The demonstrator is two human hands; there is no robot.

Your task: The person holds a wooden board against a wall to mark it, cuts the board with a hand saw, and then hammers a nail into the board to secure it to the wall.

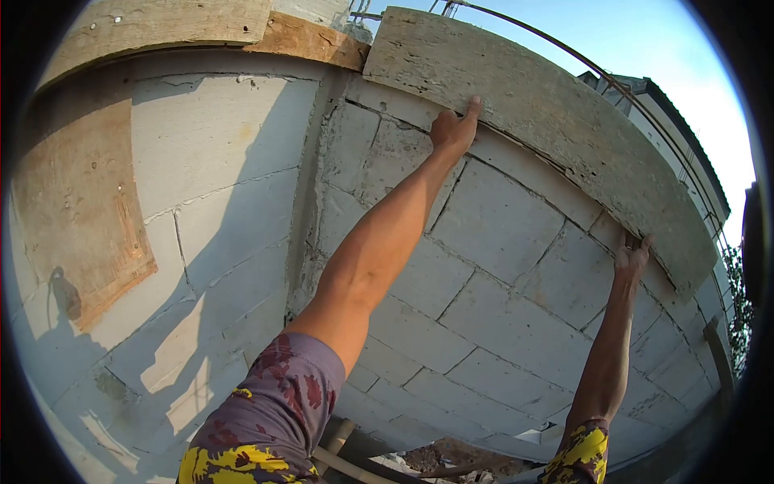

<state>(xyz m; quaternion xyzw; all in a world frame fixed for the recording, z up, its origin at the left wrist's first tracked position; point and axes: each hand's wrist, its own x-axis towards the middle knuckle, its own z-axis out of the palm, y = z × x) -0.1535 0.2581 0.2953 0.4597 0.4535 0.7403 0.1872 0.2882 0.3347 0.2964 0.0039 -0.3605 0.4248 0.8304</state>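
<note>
A long, weathered wooden board (pixel 532 121) lies along the top of the block wall, its grey face rough and stained. My left hand (pixel 455 129) grips the board's lower edge near its left part, thumb up against the face and the other fingers curled underneath. Farther right, my right hand (pixel 633 254) holds the same lower edge, with its fingertips partly hidden behind the board. Both arms are raised and stretched out.
The pale block wall (pixel 500 226) meets another wall in a corner at left. Other planks (pixel 161 24) run along the left wall's top, and a plywood panel (pixel 81 185) stands against it. Bent steel bars (pixel 556 40) rise behind the board. Bamboo poles (pixel 339 444) and rubble (pixel 451 460) lie below.
</note>
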